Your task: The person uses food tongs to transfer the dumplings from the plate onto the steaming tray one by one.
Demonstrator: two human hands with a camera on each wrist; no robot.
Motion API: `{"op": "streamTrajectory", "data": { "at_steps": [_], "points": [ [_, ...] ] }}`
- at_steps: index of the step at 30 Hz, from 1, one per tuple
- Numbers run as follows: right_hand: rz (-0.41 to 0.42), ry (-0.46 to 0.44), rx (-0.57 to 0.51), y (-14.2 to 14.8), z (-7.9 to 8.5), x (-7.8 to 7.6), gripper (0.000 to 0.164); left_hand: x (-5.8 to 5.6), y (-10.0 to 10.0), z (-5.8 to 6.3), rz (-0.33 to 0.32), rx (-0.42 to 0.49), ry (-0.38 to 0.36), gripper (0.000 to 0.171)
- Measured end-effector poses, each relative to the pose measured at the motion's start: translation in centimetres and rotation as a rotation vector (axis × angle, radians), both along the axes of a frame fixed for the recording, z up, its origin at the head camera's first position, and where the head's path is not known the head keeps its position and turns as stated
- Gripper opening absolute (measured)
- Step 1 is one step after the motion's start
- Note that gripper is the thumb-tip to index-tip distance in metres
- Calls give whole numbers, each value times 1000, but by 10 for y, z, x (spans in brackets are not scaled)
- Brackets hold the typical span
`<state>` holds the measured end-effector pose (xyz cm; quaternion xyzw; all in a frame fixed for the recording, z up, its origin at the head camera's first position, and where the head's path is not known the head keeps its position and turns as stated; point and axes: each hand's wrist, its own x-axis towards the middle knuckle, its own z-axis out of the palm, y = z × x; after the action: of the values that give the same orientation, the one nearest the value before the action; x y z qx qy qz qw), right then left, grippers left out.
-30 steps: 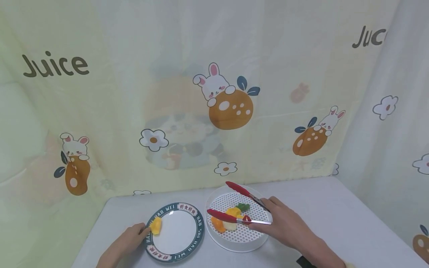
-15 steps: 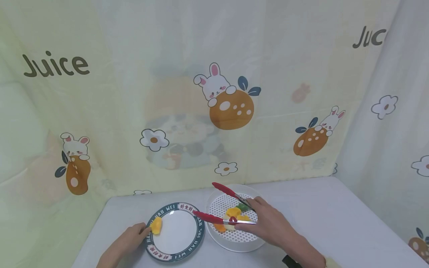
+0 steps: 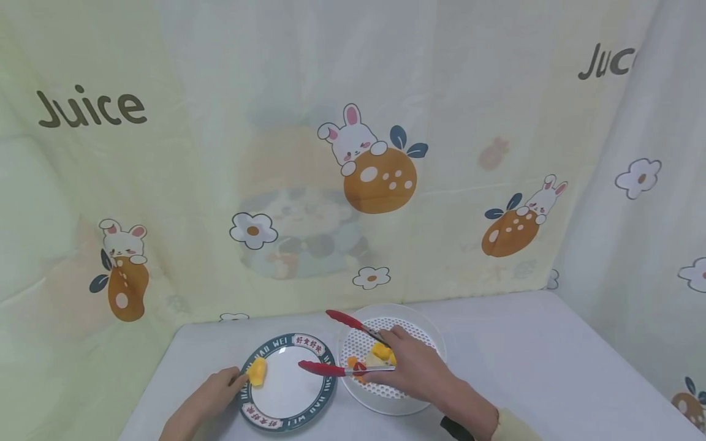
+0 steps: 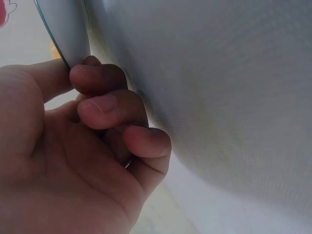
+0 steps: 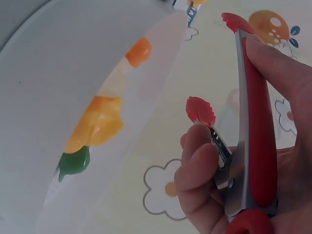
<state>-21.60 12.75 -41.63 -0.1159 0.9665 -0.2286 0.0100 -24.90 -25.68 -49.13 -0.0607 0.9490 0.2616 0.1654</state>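
Note:
My left hand (image 3: pixel 212 392) pinches the left rim of a round white plate (image 3: pixel 292 383) with a dark green lettered border. In the left wrist view, thumb and fingers (image 4: pixel 100 78) meet at the plate's edge. A yellow, food-like piece (image 3: pixel 256 372) lies on the plate beside that hand. My right hand (image 3: pixel 421 370) holds metal tongs (image 3: pixel 322 368) with red tips and red grips. Their arms stand spread, with nothing between the tips, which point left above the gap between plate and perforated tray. The right wrist view shows the red grip (image 5: pixel 261 126) against the palm.
The round white perforated tray (image 3: pixel 402 406) stands right of the plate, partly hidden by the right hand. It holds yellow (image 3: pixel 380 351), orange (image 5: pixel 139 52) and green (image 5: pixel 75 162) pieces. A printed curtain (image 3: pixel 309 153) hangs behind the white table (image 3: pixel 513 349).
My right hand has moved left with the open tongs, from over the perforated tray toward the plate. My left hand, the plate and its yellow piece have stayed put.

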Motion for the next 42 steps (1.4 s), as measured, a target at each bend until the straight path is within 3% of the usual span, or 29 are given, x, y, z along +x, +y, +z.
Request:
{"op": "streamTrajectory", "data": {
  "at_steps": [18, 26, 42],
  "points": [
    [172, 10, 154, -52, -13, -13, 84, 1, 0, -1, 1, 11, 17, 27],
    [193, -38, 186, -75, -17, -13, 84, 1, 1, -1, -11, -4, 24, 27],
    [227, -19, 277, -99, -24, -22, 78, 1, -1, 1, -22, 4, 36, 25]
  ]
}}
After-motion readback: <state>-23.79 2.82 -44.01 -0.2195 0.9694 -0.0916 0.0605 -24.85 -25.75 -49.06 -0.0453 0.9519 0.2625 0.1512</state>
